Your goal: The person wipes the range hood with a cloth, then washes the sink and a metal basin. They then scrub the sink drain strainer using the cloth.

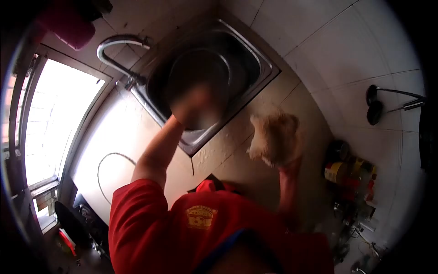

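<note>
My left hand (pixel 198 106) reaches over the steel sink (pixel 267 75), smeared by motion, so its fingers cannot be made out. Beneath it, inside the sink, is a large round dark basin or pan (pixel 200 59), whose contents are too dark to tell. To the right of the sink, my right hand (pixel 291 166) grips a crumpled tan cloth (pixel 273 137) over the counter. The cloth covers most of the fingers.
A curved chrome faucet (pixel 121 40) stands at the sink's left back edge. Wet spots show on the tiled counter (pixel 219 153). Black ladles (pixel 374 112) hang on the right wall, above several jars and bottles (pixel 337 172). A bright window (pixel 59 123) is on the left, near a dark pan (pixel 70 223).
</note>
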### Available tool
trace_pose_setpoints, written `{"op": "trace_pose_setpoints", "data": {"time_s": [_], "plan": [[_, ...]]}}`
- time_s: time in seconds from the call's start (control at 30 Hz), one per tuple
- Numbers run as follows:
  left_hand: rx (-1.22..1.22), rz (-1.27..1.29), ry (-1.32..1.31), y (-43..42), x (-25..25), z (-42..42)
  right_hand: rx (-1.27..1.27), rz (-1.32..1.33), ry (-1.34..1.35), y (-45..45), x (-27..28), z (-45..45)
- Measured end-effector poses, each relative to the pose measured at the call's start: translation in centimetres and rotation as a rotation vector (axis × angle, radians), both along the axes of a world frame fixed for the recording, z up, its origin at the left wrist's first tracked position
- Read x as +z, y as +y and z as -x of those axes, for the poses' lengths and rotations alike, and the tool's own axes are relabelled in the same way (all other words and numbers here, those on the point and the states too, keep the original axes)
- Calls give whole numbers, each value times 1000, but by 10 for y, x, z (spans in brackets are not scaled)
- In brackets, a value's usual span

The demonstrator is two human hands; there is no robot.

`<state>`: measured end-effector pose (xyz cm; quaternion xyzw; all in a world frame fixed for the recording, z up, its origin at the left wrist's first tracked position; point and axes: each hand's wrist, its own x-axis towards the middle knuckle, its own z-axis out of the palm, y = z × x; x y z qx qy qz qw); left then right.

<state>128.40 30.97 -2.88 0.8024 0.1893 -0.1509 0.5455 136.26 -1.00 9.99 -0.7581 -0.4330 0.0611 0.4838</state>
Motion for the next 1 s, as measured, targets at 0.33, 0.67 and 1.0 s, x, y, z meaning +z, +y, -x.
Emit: {"op": "trace_pose_setpoints", "data": {"time_s": [0.33,0.67,1.0], "plan": [[524,400,82,79,-4,22,395,-396,1567,193,-70,-36],[16,-1103,251,109,-206,-26,177,-52,1846,296,-163,-71],[262,-1007,68,105,-195,-48,390,229,1017,307,-298,-93]]}}
